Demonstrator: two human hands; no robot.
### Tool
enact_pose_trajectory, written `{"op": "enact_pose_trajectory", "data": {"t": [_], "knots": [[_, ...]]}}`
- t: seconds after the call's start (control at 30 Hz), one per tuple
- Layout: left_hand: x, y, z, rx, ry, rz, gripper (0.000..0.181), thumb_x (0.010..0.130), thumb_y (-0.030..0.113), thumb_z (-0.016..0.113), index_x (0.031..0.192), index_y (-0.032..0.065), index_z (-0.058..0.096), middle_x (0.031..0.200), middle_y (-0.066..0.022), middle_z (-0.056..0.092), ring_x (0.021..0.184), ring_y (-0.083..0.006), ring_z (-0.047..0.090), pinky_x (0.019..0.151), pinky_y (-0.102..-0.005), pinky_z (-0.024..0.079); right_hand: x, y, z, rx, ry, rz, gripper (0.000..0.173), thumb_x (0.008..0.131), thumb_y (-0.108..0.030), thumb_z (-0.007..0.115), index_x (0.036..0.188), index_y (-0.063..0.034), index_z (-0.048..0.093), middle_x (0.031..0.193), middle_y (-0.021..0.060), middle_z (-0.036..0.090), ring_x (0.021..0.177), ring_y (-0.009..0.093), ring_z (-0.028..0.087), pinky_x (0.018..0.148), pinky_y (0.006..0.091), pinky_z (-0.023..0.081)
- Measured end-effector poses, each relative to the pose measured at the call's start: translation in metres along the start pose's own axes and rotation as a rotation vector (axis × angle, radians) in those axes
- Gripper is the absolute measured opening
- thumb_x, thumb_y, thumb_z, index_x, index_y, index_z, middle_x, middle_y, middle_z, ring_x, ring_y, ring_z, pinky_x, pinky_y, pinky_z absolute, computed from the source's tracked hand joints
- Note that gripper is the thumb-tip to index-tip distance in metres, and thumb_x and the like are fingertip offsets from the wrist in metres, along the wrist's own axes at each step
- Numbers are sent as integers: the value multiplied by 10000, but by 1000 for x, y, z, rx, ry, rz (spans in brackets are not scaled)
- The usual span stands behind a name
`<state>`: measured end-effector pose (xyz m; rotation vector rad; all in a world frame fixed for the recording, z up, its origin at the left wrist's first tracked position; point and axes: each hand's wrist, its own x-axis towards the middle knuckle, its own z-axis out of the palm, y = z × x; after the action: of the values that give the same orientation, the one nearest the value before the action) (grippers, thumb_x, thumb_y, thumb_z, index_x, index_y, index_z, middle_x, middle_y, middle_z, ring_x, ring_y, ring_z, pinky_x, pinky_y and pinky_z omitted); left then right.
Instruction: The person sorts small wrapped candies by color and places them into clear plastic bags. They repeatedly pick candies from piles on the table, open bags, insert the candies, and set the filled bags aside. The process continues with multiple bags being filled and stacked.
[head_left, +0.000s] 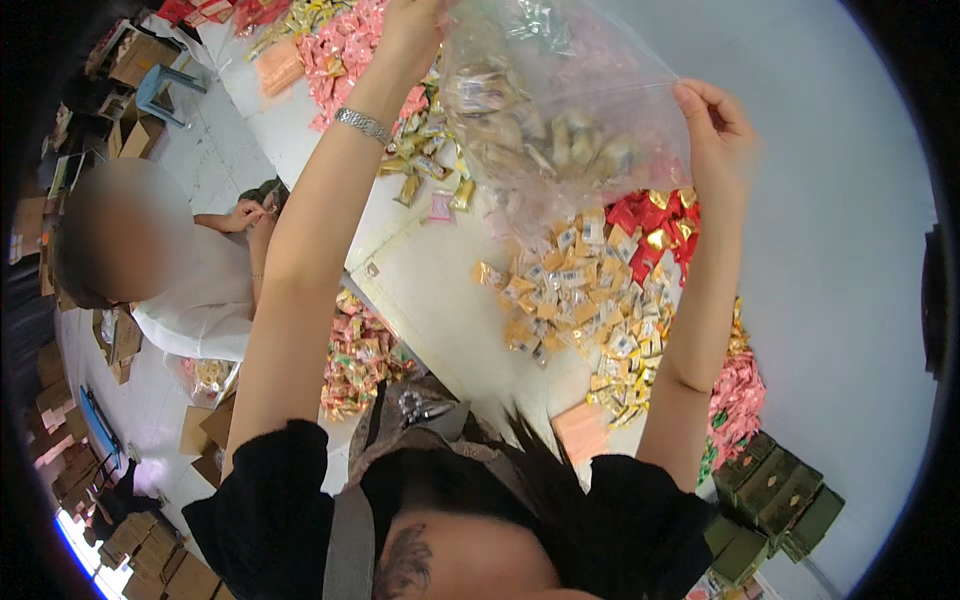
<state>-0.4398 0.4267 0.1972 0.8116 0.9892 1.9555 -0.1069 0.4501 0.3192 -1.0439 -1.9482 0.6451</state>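
A large clear plastic bag (570, 112) is stretched between my two raised hands over the table. My left hand (414, 34), partly cut off by the top edge, grips the bag's left side; a metal-band watch (363, 125) is on that wrist. With thumb and fingers, my right hand (716, 124) pinches the bag's right edge. Wrapped sweets show through the film, but I cannot tell which lie inside and which behind. Below the bag spreads a heap of orange-and-clear wrapped sweets (574, 281). Red and gold wrapped sweets (656, 232) lie close to my right forearm.
Pink packets (345, 56) and gold-wrapped sweets (424, 146) cover the far left tabletop (420, 262). A seated co-worker (202, 285) is at the left. Multicoloured wrapped sweets (360, 360) lie near my waist. Green boxes (772, 487) stand lower right; a blue stool (161, 94) is upper left.
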Motion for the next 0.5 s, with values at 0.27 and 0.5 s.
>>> {"op": "enact_pose_trajectory", "data": {"t": [0.27, 0.5], "knots": [[-10, 43, 102, -45, -45, 35, 258, 951, 245, 459, 1122, 57, 508, 1106, -60, 571, 1008, -171, 543, 834, -337, 446, 22, -11, -13, -208, 117, -116, 231, 786, -213, 687, 906, -16, 670, 798, 47, 639, 719, 120, 554, 661, 251, 442], [22, 50, 122, -272, -5, 49, 248, 922, 236, 473, 1006, 15, 546, 1025, -95, 587, 999, -230, 552, 856, -385, 453, 21, -38, -19, -185, 393, -394, 94, 799, -99, 647, 841, -14, 648, 752, 77, 612, 666, 148, 544, 616, 262, 429]]}}
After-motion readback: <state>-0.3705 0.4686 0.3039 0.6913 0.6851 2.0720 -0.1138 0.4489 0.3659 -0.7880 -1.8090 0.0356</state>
